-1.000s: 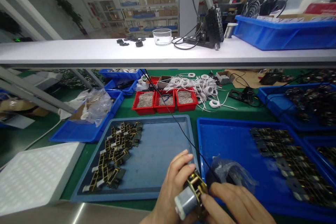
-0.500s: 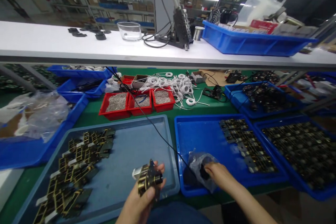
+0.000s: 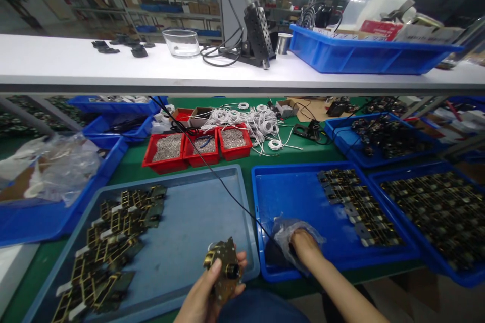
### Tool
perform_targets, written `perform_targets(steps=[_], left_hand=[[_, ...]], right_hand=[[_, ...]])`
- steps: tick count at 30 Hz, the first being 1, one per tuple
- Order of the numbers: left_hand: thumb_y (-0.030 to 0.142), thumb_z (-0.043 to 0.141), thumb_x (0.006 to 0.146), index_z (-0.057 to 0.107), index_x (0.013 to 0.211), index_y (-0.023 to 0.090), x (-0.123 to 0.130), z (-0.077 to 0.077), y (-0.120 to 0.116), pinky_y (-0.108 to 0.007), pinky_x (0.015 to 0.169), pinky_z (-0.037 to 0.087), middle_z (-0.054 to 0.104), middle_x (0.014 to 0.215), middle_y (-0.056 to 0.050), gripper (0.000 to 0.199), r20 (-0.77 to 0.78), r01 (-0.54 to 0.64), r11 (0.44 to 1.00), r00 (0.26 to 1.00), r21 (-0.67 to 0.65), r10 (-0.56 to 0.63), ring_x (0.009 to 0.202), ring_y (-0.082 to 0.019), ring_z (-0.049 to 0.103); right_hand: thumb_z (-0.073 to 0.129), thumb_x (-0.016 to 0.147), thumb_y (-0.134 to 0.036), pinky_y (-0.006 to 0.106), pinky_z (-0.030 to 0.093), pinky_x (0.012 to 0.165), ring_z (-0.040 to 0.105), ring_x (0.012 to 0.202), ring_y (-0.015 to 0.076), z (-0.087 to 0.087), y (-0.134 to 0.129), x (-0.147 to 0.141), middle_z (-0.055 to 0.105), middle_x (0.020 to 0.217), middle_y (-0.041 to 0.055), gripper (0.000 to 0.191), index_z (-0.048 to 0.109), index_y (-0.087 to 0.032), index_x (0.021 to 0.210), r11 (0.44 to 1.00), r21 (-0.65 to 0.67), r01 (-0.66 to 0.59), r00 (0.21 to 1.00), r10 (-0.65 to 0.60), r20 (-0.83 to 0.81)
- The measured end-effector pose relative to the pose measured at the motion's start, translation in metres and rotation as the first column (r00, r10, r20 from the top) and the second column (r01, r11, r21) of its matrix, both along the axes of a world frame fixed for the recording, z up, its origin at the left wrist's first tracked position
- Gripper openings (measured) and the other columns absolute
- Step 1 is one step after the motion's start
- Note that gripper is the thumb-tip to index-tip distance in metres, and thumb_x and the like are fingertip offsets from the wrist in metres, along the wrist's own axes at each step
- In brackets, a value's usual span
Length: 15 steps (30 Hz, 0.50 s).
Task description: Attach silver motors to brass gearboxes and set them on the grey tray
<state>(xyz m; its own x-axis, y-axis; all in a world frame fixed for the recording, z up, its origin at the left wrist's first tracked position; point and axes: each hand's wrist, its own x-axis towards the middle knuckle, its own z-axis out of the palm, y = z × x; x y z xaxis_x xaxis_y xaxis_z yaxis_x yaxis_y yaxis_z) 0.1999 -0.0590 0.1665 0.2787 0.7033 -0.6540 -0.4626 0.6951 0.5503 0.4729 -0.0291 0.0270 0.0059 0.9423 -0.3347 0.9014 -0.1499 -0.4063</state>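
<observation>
Hands at the lower centre of the frame

Left hand (image 3: 206, 295) grips a brass-framed motor assembly (image 3: 224, 268); right hand (image 3: 303, 243) reaches curled into a crumpled clear plastic bag (image 3: 293, 229), grasp unclear.

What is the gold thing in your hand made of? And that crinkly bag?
The part in the left hand looks like metal with a brassy, shiny finish; it glints gold over darker pieces. The bag that the right hand reaches into looks like thin clear plastic: wrinkled, see-through, with pale highlights.
</observation>
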Motion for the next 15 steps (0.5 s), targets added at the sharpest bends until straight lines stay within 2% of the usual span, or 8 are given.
perform_targets(steps=[4, 7, 11, 15], left_hand=[[0.056, 0.067, 0.069, 0.068, 0.104, 0.018, 0.003, -0.001, 0.003, -0.036, 0.082, 0.049, 0.069, 0.11, -0.012, 0.052, 0.005, 0.003, 1.0, 1.0, -0.019, -0.003, 0.111, -0.03, 0.057], [0.06, 0.066, 0.067, 0.067, 0.103, 0.017, 0.005, -0.003, 0.004, -0.034, 0.077, 0.049, 0.071, 0.106, -0.013, 0.056, -0.015, -0.009, 1.0, 1.0, -0.028, 0.009, 0.106, -0.03, 0.06], [0.062, 0.064, 0.068, 0.065, 0.104, 0.016, 0.006, -0.003, 0.003, -0.031, 0.068, 0.048, 0.072, 0.103, -0.013, 0.058, -0.087, -0.014, 1.0, 0.996, 0.003, 0.014, 0.098, -0.03, 0.064], [0.06, 0.065, 0.068, 0.065, 0.104, 0.016, 0.008, -0.001, 0.003, -0.032, 0.068, 0.047, 0.071, 0.103, -0.013, 0.057, -0.132, 0.008, 0.997, 0.991, 0.082, 0.003, 0.096, -0.03, 0.063]], right_hand=[[0.057, 0.09, -0.024, 0.042, 0.048, 0.085, 0.061, 0.092, 0.0202, 0.006, -0.007, 0.006, 0.064, 0.095, 0.0044, 0.013, 0.063, -0.013, 0.09, 1.0, 0.021, -0.004, 0.998, 0.005, -0.056], [0.056, 0.091, -0.023, 0.043, 0.048, 0.086, 0.061, 0.092, 0.0199, 0.013, -0.012, 0.009, 0.065, 0.093, 0.004, 0.013, 0.063, -0.013, 0.091, 0.997, 0.071, 0.027, 0.988, -0.015, -0.156], [0.053, 0.092, -0.026, 0.038, 0.052, 0.079, 0.063, 0.085, 0.0181, 0.024, -0.022, 0.012, 0.065, 0.09, 0.0038, 0.016, 0.062, -0.013, 0.094, 0.982, 0.127, 0.143, 0.942, -0.095, -0.322], [0.049, 0.094, -0.032, 0.034, 0.054, 0.07, 0.064, 0.075, 0.0165, 0.036, -0.03, 0.014, 0.064, 0.084, 0.0031, 0.023, 0.059, -0.012, 0.1, 0.956, 0.14, 0.256, 0.898, -0.182, -0.401]])
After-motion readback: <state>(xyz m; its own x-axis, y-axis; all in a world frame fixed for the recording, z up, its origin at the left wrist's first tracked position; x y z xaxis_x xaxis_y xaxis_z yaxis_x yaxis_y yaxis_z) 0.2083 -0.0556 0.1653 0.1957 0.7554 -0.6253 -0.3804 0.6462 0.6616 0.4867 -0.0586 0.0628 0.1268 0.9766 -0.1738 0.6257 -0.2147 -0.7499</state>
